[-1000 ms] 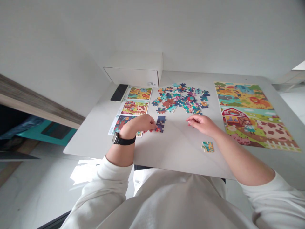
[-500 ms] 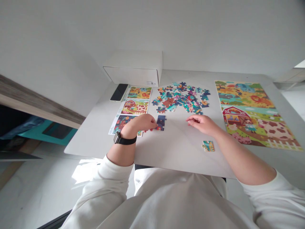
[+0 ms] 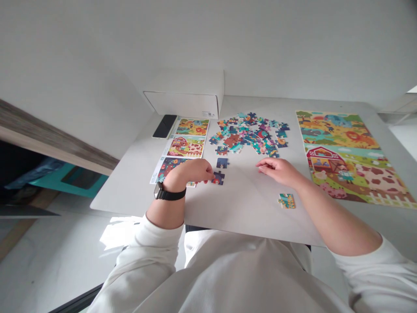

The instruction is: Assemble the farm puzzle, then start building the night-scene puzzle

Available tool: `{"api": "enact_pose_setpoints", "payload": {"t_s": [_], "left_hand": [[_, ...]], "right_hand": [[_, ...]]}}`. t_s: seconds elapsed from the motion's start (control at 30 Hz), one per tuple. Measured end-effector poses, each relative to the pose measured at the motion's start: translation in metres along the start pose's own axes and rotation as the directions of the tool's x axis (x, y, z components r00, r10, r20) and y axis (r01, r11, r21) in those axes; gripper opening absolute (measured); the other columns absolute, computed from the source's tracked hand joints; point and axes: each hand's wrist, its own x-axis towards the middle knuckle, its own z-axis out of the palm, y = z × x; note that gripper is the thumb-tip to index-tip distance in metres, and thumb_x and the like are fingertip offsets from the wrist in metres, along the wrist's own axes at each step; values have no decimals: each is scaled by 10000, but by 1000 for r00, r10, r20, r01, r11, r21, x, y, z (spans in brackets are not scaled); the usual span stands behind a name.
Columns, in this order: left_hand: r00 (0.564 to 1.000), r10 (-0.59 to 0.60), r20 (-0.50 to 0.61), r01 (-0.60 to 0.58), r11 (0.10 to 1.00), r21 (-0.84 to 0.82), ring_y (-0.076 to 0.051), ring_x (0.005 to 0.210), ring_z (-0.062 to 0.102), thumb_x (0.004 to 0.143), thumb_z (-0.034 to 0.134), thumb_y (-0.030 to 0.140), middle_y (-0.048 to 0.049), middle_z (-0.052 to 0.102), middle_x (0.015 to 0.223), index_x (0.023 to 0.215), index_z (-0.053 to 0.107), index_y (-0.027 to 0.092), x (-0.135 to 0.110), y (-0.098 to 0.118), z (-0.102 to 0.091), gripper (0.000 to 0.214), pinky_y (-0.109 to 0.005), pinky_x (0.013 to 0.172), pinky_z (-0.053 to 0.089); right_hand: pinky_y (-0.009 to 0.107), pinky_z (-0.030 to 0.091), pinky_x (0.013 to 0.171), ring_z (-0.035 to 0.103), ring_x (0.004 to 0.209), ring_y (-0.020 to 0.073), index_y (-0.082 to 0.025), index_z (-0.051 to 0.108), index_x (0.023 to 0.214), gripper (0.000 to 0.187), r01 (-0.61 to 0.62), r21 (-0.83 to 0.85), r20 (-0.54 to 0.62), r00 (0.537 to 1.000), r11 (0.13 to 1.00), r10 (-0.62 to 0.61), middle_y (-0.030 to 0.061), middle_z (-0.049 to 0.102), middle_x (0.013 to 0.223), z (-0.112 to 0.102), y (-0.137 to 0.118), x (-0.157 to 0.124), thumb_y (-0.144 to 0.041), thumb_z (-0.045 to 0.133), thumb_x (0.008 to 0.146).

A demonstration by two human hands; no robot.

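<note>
Navy-and-red piece (image 3: pixel 219 178), pinched by the left hand (image 3: pixel 198 171), now sits apart from the upper piece (image 3: pixel 222 163), unjoined (right hand (image 3: pixel 275 169) loose, empty).

Dark puzzle piece (image 3: pixel 218 178) with a red patch was touching the fingertips of the left hand (image 3: pixel 199 170), and a mostly navy piece (image 3: pixel 222 163) lay flat just beyond, slightly apart.

A white rectangular cardboard box (image 3: pixel 184 100) stands on the pale grey table (image 3: pixel 244 206) near the plain white wall (image 3: pixel 260 48), a black-screened phone (image 3: pixel 164 126) lying just before it. At left, a brown wood-grain board (image 3: pixel 52 141) slants above a teal, dark-panelled object (image 3: pixel 54 181).
</note>
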Motion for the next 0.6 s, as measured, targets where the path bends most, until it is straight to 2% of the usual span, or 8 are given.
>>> {"api": "enact_pose_setpoints", "payload": {"t_s": [0.33, 0.6], "left_hand": [[1000, -24, 7, 24, 1000, -13, -177, 557, 632, 782, 731, 435, -57, 761, 709, 726, 777, 211, -3, 1, 0, 235, -278, 559, 421], [1000, -3, 5, 3, 1000, 22, -191, 597, 664, 801, 673, 423, -54, 785, 746, 746, 794, 235, 1, -5, 2, 230, -292, 582, 441]], "right_hand": [[399, 596, 850, 769, 910, 264, -267, 840, 1091, 351, 23, -19, 2, 1000, 1000, -23, 55, 847, 975, 0, 1, 0, -539, 736, 895], [401, 584, 847, 760, 895, 262, -275, 837, 1090, 366, 22, -13, -3, 1000, 1000, -23, 54, 848, 992, 1, 2, 1, -564, 750, 883]]}}
